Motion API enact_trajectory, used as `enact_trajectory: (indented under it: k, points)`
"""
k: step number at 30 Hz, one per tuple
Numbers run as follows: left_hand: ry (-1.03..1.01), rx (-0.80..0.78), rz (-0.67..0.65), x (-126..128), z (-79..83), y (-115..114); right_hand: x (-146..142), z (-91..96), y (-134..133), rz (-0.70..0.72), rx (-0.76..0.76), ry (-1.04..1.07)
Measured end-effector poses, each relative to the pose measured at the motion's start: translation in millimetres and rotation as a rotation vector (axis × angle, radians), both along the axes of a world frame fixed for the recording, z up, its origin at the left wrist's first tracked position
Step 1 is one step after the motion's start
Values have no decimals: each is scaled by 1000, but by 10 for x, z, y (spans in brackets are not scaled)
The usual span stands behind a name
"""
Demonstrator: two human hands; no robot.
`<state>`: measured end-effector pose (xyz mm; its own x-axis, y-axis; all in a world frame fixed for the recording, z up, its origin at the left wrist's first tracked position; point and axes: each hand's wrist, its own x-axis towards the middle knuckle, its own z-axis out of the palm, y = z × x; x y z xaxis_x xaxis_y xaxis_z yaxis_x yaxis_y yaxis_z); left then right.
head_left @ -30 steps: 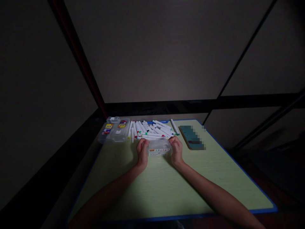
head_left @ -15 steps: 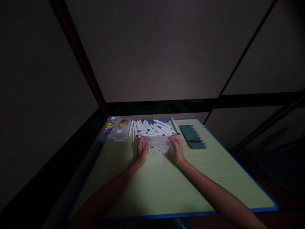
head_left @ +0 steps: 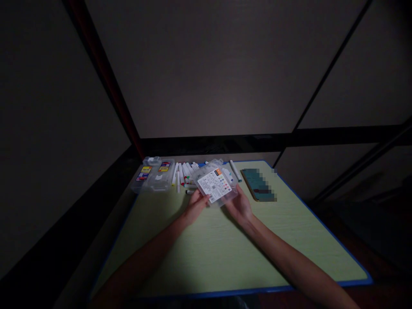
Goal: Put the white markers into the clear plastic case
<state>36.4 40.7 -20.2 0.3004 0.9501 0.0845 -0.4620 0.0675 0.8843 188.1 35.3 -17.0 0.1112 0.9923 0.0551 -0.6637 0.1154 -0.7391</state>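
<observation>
Between my two hands is a clear plastic case with a white printed label and an orange mark on it. It is tilted, its labelled face turned up toward me. My left hand grips the near left edge, thumb on the label's lower corner. My right hand holds the case from the right side, with some fingers hidden beneath it. Several white markers with coloured ends lie just behind, partly covered by the case.
A second clear plastic case with yellow and blue labels lies at the back left. One marker lies apart, left of a flat teal object, partly pixelated. The pale green table has a blue edge; a wall panel rises behind it.
Both hands have turned and tilted the clear case, so its large labelled face shows instead of its narrow side. The case now covers more of the markers.
</observation>
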Motion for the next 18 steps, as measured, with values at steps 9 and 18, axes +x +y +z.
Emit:
enact_trajectory:
  k: [9,18]
  points:
    - [-142,-182,93,-103,-45,75,204,5,47,310,-36,87]
    - [13,-134,244,-138,10,69,313,42,34,468,-13,90]
